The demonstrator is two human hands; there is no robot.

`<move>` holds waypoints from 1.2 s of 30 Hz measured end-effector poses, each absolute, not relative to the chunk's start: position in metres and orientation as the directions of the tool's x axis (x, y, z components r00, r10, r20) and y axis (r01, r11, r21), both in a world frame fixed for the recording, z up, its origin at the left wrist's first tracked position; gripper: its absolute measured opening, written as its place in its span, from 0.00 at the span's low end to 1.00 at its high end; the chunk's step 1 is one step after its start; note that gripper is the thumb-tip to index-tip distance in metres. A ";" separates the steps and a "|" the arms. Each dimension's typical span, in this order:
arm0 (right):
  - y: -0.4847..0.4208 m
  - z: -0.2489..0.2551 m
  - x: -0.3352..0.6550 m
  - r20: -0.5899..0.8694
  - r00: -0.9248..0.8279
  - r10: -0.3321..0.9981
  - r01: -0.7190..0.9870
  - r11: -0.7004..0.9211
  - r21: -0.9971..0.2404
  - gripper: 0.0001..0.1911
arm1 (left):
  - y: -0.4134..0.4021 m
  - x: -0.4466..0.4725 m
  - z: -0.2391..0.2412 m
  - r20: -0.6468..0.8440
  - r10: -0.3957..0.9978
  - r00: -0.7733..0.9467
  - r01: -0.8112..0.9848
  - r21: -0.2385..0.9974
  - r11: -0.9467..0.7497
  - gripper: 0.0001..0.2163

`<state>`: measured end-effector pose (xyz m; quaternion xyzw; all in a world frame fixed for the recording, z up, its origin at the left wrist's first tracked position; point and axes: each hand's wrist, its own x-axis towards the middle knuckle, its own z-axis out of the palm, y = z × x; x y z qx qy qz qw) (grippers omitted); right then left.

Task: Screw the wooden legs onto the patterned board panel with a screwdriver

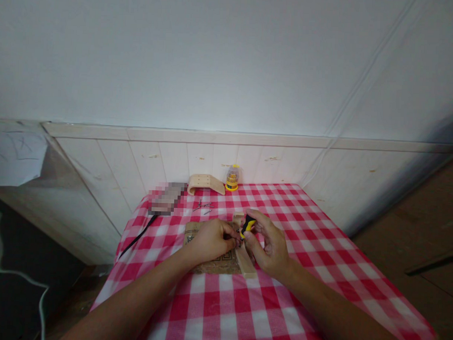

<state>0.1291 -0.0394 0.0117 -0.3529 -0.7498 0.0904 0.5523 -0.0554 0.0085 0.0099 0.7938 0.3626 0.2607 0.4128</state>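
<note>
In my right hand [270, 243] is a short screwdriver [249, 224] with a yellow and black handle, tilted with its lower end towards a pale wooden piece [247, 265]. My left hand [212, 241] has its fingers pinched beside the screwdriver's lower end, over the wood. What those fingertips hold, if anything, is too small to make out. Under the left hand and beside the wood lies a brown printed packet [215, 266]. The middle of the wooden piece is partly hidden by my hands.
A bent wooden piece with holes [206, 182] stands at the table's back, next to a clear and yellow bit case [232, 179]. Several small metal screws [203, 206] lie before them. A blurred-out object [168, 197] with a black strap [138, 236] is at left. Red-checked cloth [304, 291] covers the table.
</note>
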 end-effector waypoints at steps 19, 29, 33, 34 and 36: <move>-0.039 0.014 0.128 0.779 -0.141 0.611 0.483 0.729 -0.484 0.25 | 0.009 -0.055 0.010 0.110 0.794 0.598 0.357 0.850 -0.387 0.08; -0.037 0.004 0.130 0.748 -0.161 0.644 0.468 0.717 -0.517 0.31 | 0.009 -0.056 0.009 0.121 0.795 0.594 0.356 0.847 -0.395 0.09; -0.039 0.006 0.130 0.746 -0.203 0.634 0.425 0.744 -0.516 0.28 | 0.010 -0.055 0.007 0.117 0.796 0.594 0.373 0.837 -0.401 0.10; -0.040 0.008 0.130 0.744 -0.217 0.632 0.402 0.752 -0.522 0.28 | 0.010 -0.055 0.007 0.123 0.796 0.593 0.370 0.836 -0.405 0.10; -0.041 0.009 0.130 0.735 -0.244 0.633 0.363 0.763 -0.536 0.27 | 0.011 -0.055 0.006 0.131 0.796 0.591 0.365 0.836 -0.409 0.10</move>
